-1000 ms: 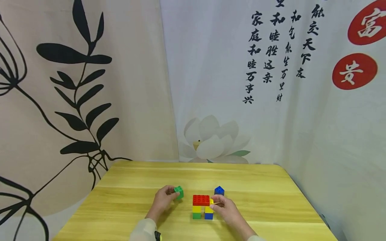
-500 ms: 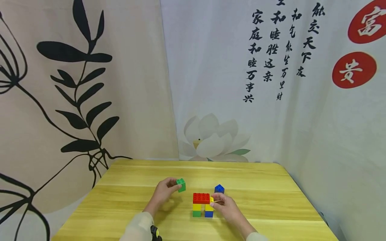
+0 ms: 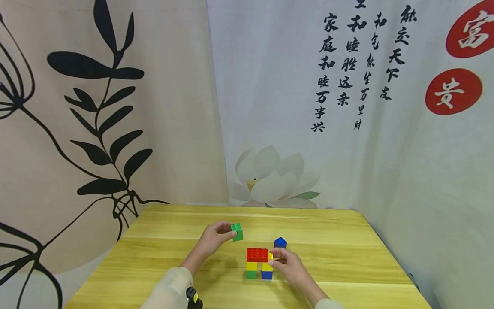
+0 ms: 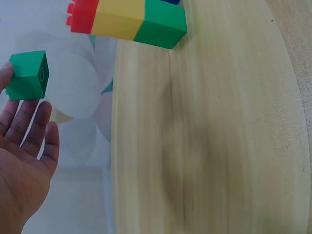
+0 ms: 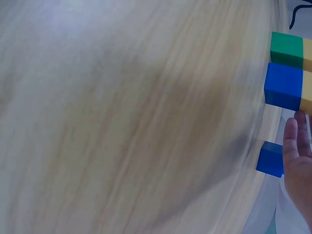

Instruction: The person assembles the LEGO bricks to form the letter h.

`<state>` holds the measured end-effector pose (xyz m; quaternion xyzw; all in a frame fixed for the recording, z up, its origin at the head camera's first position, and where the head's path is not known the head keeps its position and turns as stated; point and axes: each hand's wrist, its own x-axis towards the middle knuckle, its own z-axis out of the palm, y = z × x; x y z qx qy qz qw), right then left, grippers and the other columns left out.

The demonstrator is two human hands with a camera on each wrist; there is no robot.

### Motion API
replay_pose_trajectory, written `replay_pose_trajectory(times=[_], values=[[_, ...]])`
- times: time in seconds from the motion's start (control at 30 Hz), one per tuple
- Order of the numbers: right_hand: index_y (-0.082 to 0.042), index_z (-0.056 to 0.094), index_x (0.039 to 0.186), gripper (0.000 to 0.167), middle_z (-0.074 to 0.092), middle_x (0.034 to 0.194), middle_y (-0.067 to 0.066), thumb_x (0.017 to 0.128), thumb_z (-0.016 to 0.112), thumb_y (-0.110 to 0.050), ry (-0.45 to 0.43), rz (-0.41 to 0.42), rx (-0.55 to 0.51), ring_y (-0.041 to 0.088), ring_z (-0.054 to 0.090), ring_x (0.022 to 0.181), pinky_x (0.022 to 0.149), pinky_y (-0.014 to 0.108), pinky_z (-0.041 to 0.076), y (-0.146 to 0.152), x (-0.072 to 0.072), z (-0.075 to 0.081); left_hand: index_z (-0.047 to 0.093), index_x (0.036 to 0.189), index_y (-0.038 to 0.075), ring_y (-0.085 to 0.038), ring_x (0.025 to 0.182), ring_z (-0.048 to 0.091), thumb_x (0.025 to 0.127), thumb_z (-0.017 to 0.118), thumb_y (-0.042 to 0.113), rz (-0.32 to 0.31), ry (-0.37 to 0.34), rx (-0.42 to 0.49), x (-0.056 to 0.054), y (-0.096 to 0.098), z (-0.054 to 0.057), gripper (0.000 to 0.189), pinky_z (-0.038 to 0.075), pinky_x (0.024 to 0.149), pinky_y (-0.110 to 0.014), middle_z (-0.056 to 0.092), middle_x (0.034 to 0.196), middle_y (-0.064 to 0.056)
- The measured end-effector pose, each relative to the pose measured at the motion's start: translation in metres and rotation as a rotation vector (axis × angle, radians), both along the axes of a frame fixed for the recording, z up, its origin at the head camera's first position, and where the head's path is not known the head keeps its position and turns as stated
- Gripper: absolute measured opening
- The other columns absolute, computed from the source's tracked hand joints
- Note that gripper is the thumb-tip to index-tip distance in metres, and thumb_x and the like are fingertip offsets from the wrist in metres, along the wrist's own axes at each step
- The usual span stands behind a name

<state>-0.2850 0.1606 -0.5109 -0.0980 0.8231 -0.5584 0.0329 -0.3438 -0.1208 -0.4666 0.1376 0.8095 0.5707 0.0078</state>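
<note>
Head cam: the left hand (image 3: 217,235) had its fingers pinching a green, studded, boxy block (image 3: 237,232) up over the desk (image 3: 185,223). The right hand's (image 3: 292,269) fingers pinched a small yellow block (image 3: 271,256) on the red-topped, multicoloured stack (image 3: 257,255), well in from the far edge. Left wrist cam: thumb on the green block. Right wrist cam: grip basically cut off, couldn't tell.
</note>
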Motion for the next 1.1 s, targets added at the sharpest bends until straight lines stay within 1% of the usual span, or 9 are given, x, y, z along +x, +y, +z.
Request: replay_pose_trajectory(times=[0.13, 0.3, 0.43, 0.57, 0.77, 1.0, 1.03, 1.07, 1.1], values=[[-0.001, 0.06, 0.126, 0.039, 0.065, 0.116, 0.01, 0.095, 0.069, -0.023, 0.004, -0.005, 0.007, 0.022, 0.061, 0.1, 0.082, 0.035, 0.054, 0.0, 0.0, -0.001, 0.063, 0.124, 0.007, -0.02, 0.1, 0.059, 0.091, 0.072, 0.039, -0.027, 0.026, -0.025, 0.003, 0.001, 0.007, 0.046, 0.051, 0.087, -0.04, 0.066, 0.11, -0.003], [0.0, 0.059, 0.128, 0.04, 0.065, 0.117, 0.011, 0.096, 0.068, -0.021, 0.004, -0.008, 0.01, 0.023, 0.061, 0.101, 0.083, 0.037, 0.054, 0.0, -0.001, -0.004, 0.064, 0.123, 0.007, -0.02, 0.097, 0.059, 0.091, 0.073, 0.039, -0.071, 0.038, -0.031, 0.007, 0.005, 0.015, 0.046, 0.052, 0.083, -0.039, 0.066, 0.107, -0.004], [0.0, 0.059, 0.127, 0.039, 0.066, 0.116, 0.01, 0.096, 0.068, -0.022, 0.003, -0.01, 0.006, 0.022, 0.06, 0.1, 0.082, 0.037, 0.054, 0.0, -0.001, -0.004, 0.064, 0.121, 0.007, -0.021, 0.094, 0.06, 0.091, 0.073, 0.037, -0.117, 0.044, -0.027, 0.011, 0.01, 0.019, 0.043, 0.052, 0.081, -0.038, 0.066, 0.106, -0.004], [0.0, 0.059, 0.127, 0.04, 0.066, 0.116, 0.009, 0.095, 0.069, -0.023, -0.003, -0.015, 0.01, 0.022, 0.06, 0.1, 0.083, 0.037, 0.054, -0.001, -0.001, -0.004, 0.064, 0.12, 0.008, -0.021, 0.095, 0.06, 0.092, 0.072, 0.035, -0.153, 0.058, -0.024, 0.014, 0.013, 0.02, 0.04, 0.052, 0.081, -0.036, 0.066, 0.106, -0.004], [0.002, 0.058, 0.128, 0.043, 0.065, 0.116, 0.01, 0.095, 0.069, -0.023, 0.005, -0.007, 0.011, 0.023, 0.061, 0.101, 0.084, 0.038, 0.054, -0.001, 0.0, -0.003, 0.065, 0.117, 0.009, -0.022, 0.093, 0.06, 0.092, 0.072, 0.031, -0.169, 0.052, -0.018, 0.014, 0.016, 0.018, 0.034, 0.052, 0.081, -0.036, 0.065, 0.104, -0.004], [-0.001, 0.06, 0.127, 0.04, 0.066, 0.115, 0.009, 0.095, 0.069, -0.023, 0.0, -0.005, 0.006, 0.022, 0.06, 0.1, 0.083, 0.037, 0.054, -0.001, 0.0, -0.002, 0.065, 0.117, 0.01, -0.022, 0.091, 0.06, 0.094, 0.071, 0.026, -0.183, 0.039, -0.022, 0.016, 0.019, 0.014, 0.029, 0.052, 0.081, -0.04, 0.064, 0.104, -0.003], [-0.001, 0.06, 0.127, 0.04, 0.066, 0.115, 0.009, 0.095, 0.069, -0.024, -0.001, -0.006, 0.006, 0.022, 0.06, 0.1, 0.083, 0.037, 0.054, -0.001, 0.0, -0.002, 0.065, 0.117, 0.009, -0.023, 0.091, 0.06, 0.094, 0.07, 0.024, -0.181, 0.037, -0.03, 0.018, 0.02, 0.014, 0.028, 0.052, 0.081, -0.041, 0.064, 0.103, -0.004], [-0.001, 0.06, 0.127, 0.04, 0.066, 0.115, 0.009, 0.095, 0.069, -0.024, -0.003, -0.007, 0.004, 0.022, 0.06, 0.1, 0.083, 0.037, 0.054, -0.001, 0.0, -0.002, 0.065, 0.117, 0.008, -0.025, 0.092, 0.06, 0.095, 0.07, 0.022, -0.181, 0.036, -0.031, 0.021, 0.021, 0.017, 0.027, 0.052, 0.082, -0.043, 0.064, 0.103, -0.005], [-0.001, 0.06, 0.127, 0.04, 0.066, 0.115, 0.008, 0.095, 0.069, -0.024, -0.005, -0.007, 0.004, 0.022, 0.06, 0.1, 0.083, 0.037, 0.054, -0.002, 0.0, -0.002, 0.065, 0.116, 0.007, -0.025, 0.092, 0.06, 0.095, 0.07, 0.02, -0.182, 0.038, -0.031, 0.024, 0.022, 0.021, 0.026, 0.052, 0.081, -0.043, 0.065, 0.103, -0.006]])
